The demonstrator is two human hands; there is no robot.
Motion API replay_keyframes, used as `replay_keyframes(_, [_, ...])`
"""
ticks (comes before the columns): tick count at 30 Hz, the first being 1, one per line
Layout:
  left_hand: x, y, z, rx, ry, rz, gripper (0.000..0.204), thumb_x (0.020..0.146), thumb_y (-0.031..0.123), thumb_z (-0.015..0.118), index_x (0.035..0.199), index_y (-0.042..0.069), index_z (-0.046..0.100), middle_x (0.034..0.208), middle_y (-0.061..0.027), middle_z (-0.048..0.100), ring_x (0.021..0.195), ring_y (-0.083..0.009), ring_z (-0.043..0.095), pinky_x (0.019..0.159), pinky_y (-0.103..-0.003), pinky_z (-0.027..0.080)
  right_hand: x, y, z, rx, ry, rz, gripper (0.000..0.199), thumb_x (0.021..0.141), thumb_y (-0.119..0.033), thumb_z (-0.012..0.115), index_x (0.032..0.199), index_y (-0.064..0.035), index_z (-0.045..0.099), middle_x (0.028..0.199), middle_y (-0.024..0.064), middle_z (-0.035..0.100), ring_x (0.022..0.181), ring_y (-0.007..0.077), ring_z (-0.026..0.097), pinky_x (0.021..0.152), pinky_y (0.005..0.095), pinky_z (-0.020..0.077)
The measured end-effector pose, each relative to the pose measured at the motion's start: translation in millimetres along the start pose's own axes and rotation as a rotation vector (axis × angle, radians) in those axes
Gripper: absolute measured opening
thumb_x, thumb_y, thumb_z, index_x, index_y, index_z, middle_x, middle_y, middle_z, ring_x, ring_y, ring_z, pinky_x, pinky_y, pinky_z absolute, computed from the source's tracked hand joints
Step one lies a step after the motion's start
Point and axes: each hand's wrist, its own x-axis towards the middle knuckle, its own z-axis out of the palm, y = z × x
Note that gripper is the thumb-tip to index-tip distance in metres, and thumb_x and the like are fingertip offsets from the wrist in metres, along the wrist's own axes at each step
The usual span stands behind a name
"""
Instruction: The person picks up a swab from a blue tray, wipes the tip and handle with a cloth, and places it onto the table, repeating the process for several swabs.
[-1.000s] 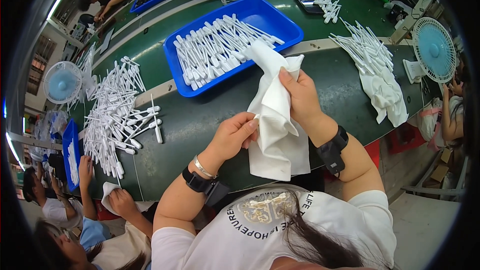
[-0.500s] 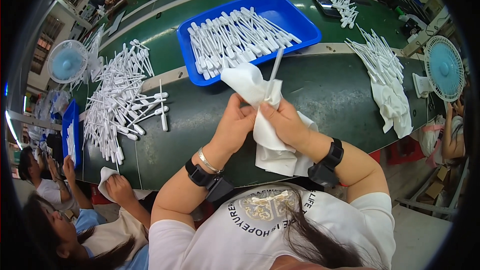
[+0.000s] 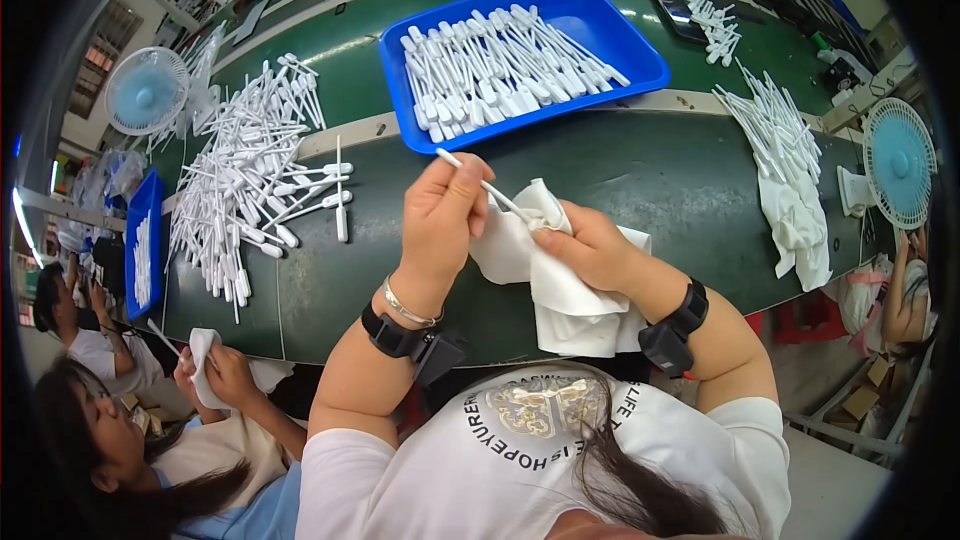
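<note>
My left hand (image 3: 440,202) is closed, pinching one end of a thin white plastic stick (image 3: 508,201) between thumb and fingers. The stick slants down to the right into a white cloth (image 3: 578,302), which covers its other end. My right hand (image 3: 590,245) is closed on the cloth around that covered end, and the rest of the cloth hangs below my fingers. Just beyond my hands is a blue tray (image 3: 630,55) with many white sticks with wider, flat handle-like ends (image 3: 500,65) lying in rows.
Loose white sticks (image 3: 240,180) are heaped on the green work surface (image 3: 390,270) at left. More sticks (image 3: 770,130) lie at right beside a crumpled white cloth (image 3: 797,230). Fans (image 3: 147,92) stand at both sides. A co-worker (image 3: 190,430) at lower left holds a cloth and stick.
My left hand has left the cloth and moved up and left, now pinching the stick's end. The stick has tilted from nearly upright to slanting left. My right hand keeps the cloth.
</note>
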Motion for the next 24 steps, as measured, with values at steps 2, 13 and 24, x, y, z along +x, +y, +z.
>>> replay_keyframes(2, [8, 6, -11, -0.079, 0.052, 0.059, 0.018, 0.089, 0.019, 0.049, 0.083, 0.003, 0.055, 0.058, 0.0007, 0.048, 0.046, -0.0037, 0.040, 0.043, -0.016, 0.031, -1, -2, -10, -0.105, -0.019, 0.037, 0.025, 0.089, -0.019, 0.048, 0.108, -0.0032, 0.049, 0.088, 0.0036, 0.057, 0.076, 0.0078, 0.053, 0.065, 0.0234, 0.0438])
replay_keyframes(13, [-2, -13, 12, 0.029, 0.070, 0.027, 0.018, 0.089, 0.017, 0.050, 0.079, 0.003, 0.053, 0.056, -0.0013, 0.048, 0.041, -0.0065, 0.042, 0.038, -0.018, 0.034, 12, 9, 7, -0.535, 0.221, -0.185, 0.024, 0.090, -0.024, 0.045, 0.102, -0.0039, 0.052, 0.083, 0.0039, 0.056, 0.075, 0.0131, 0.054, 0.065, 0.0287, 0.0435])
replay_keyframes(24, [-7, 1, 10, -0.270, 0.135, 0.297, 0.017, 0.090, 0.015, 0.048, 0.079, 0.003, 0.053, 0.059, -0.0040, 0.053, 0.046, -0.0107, 0.049, 0.043, -0.022, 0.041, 2, -4, -3, 0.277, 0.056, 0.010, 0.029, 0.092, -0.028, 0.043, 0.104, -0.0028, 0.052, 0.089, 0.0052, 0.059, 0.078, 0.0114, 0.057, 0.067, 0.0257, 0.0457])
